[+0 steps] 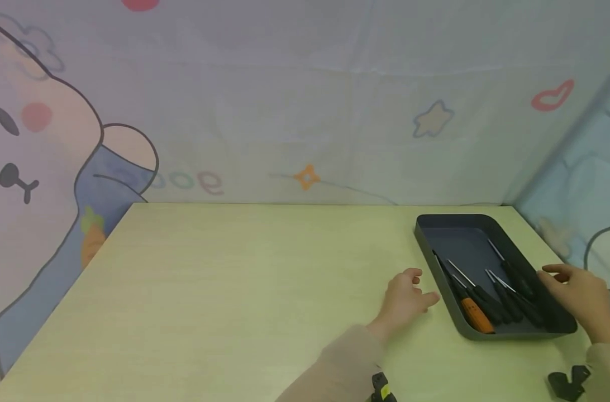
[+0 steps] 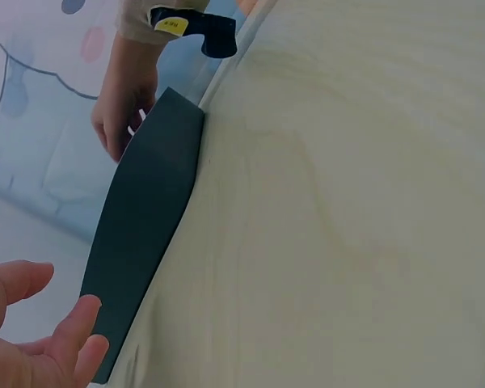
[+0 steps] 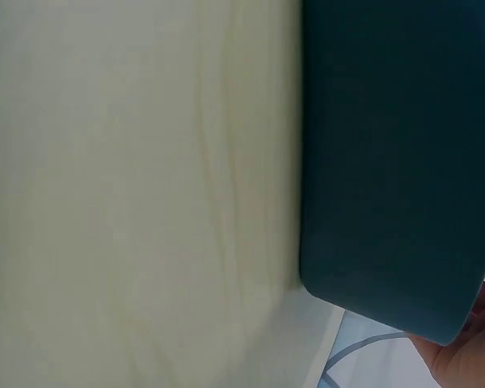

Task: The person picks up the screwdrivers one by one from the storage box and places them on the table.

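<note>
The tray [image 1: 458, 240], dark and low-walled, sat near the right end of the worktop [image 1: 224, 290], between the person's two hands. In its nearer part lay several slim tools with pale metal shafts. They looked like screwdrivers, though their tips were too small to make out. The orange tool [image 1: 477, 316] rested by the left wall, its handle in the near left corner. The black tools [image 1: 518, 279] lay beside it, some overlapping, with their handles toward the person and shafts slanting to the far end.

The left hand [image 1: 404, 293] was just beside the tray's left wall, its grip spread, thumb apart from the loosely bent fingers, and nothing held. The left wrist view set its fingertips in front of the wall, but whether they touched it I could not tell.

The right hand [image 1: 584, 293] was at the opposite side, by the right rim. Its grip was loosely bent, with a gap between thumb and forefinger; contact with the rim could not be judged. In the right wrist view the tray's near wall hid most of that hand.

Both arms wore beige sleeves [image 1: 345, 363]. Behind the worktop hung a pale cloth [image 1: 295, 100] printed with a cartoon animal [image 1: 48, 151].
</note>
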Demonstrator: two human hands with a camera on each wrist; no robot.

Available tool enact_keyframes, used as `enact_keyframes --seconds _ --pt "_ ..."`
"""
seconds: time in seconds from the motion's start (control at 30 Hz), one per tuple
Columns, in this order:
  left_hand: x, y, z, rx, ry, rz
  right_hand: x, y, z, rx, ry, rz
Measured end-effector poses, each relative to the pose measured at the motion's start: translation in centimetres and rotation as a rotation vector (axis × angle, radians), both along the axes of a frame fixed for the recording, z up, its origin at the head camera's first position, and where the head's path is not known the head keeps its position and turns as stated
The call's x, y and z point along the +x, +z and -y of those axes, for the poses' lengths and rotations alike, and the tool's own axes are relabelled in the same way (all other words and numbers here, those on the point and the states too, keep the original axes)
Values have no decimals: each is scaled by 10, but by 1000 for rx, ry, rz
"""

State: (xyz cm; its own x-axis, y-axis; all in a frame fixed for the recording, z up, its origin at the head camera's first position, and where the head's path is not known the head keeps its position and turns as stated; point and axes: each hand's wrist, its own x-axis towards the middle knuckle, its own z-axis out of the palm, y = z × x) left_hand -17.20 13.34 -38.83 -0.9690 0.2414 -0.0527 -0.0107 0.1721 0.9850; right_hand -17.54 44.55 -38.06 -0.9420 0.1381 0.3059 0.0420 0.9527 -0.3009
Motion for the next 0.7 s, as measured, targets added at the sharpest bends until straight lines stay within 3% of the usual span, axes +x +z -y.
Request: enact_keyframes --seconds 0.3,0.47,0.7 --pt "10 -5 -20 -99 5 -83 0 -4 2 -12 27 2" --pt "16 -4 -27 -179 13 -75 -1 -6 6 6 49 -10" --pt "27 -1 -43 -207 4 -47 1 -4 7 3 25 -5"
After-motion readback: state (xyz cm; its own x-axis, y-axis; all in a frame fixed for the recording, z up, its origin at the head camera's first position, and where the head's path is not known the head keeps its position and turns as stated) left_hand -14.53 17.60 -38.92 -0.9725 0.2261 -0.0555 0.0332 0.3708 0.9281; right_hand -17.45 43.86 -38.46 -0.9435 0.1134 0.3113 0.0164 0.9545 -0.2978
